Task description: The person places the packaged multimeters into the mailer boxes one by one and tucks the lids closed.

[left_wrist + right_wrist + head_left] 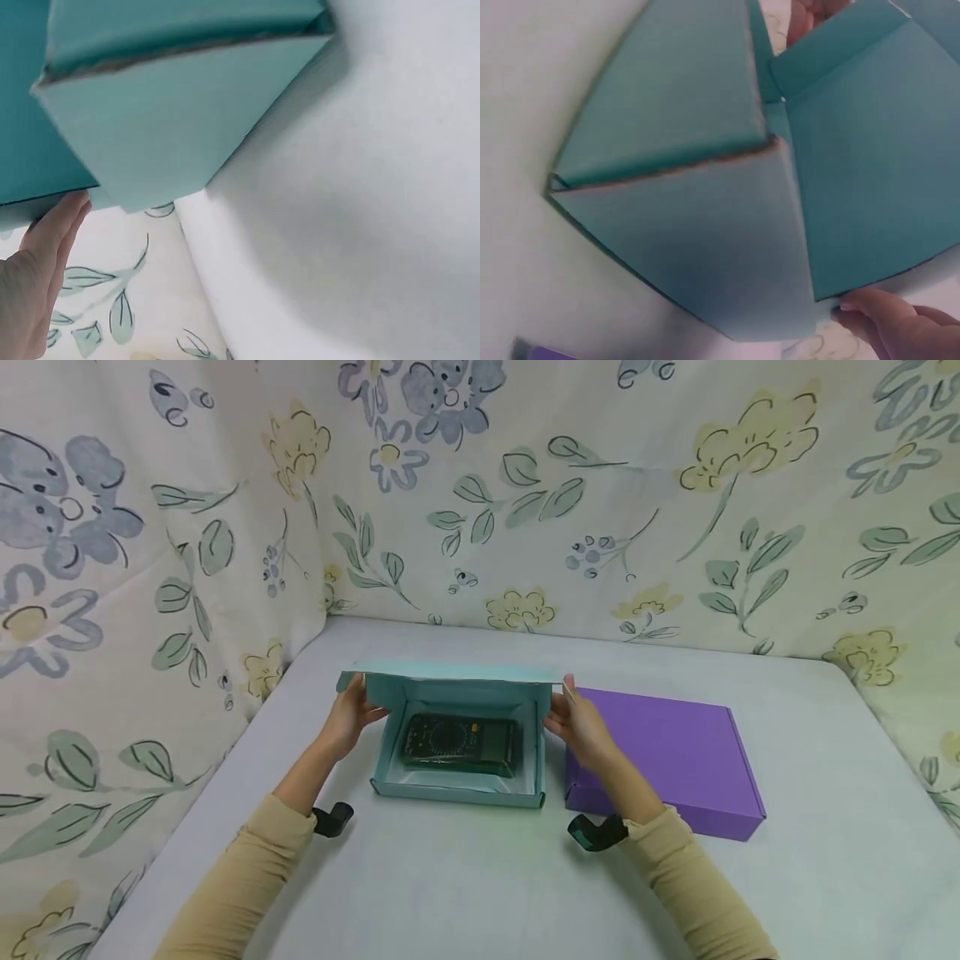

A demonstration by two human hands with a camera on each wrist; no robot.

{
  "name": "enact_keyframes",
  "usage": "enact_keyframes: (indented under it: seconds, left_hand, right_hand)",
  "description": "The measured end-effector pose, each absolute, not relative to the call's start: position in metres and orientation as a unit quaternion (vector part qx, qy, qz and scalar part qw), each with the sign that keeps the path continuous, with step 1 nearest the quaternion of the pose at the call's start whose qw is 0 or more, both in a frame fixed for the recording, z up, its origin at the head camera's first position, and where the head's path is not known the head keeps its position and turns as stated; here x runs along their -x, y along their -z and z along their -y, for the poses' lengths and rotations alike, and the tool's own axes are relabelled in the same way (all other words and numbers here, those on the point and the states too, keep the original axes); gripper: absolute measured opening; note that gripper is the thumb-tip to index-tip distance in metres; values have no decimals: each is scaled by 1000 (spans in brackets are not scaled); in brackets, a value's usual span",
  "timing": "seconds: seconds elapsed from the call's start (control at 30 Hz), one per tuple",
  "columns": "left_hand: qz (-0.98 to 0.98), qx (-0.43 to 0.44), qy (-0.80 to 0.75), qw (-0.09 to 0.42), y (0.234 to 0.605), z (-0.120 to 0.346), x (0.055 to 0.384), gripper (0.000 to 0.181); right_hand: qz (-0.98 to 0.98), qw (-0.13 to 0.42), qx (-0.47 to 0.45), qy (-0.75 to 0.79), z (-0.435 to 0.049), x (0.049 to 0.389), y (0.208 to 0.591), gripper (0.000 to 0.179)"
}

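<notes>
A teal cardboard box stands with its lid raised and tilted toward the camera. Inside lies a dark multimeter with a round dial and a grey screen, in what looks like clear plastic. At the lid's left end my left hand pinches the edge; the left wrist view shows its fingertips at that edge. On the opposite end, my right hand grips the lid between thumb and fingers, as the right wrist view also shows. The box wall hides the multimeter from both wrist views.
A closed purple box sits just right of the teal one, partly under my right forearm. Both stand on a white table. A floral curtain hangs behind and at the sides. Black wrist mounts stick out near both sleeves.
</notes>
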State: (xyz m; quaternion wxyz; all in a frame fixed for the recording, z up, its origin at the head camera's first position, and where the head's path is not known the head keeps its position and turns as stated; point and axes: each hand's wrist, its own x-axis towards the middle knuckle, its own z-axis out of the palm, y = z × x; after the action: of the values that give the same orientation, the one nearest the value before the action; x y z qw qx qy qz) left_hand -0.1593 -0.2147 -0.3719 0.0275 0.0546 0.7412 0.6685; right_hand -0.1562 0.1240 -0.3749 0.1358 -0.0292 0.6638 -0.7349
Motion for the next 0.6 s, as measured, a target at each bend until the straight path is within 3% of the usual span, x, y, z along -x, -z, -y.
enact_keyframes:
  seconds: [0.2, 0.43, 0.6]
  left_hand:
    - [-722, -44, -690, 18, 379, 210, 159, 83]
    - [-679, -21, -730, 70, 376, 205, 174, 82]
    - [-662, -16, -744, 92, 375, 211, 175, 85]
  right_hand:
    - [-658, 124, 56, 741, -122, 154, 379, 77]
    - [-638, 103, 44, 762, -122, 157, 380, 70]
    - [-623, 134, 38, 770, -127, 157, 380, 70]
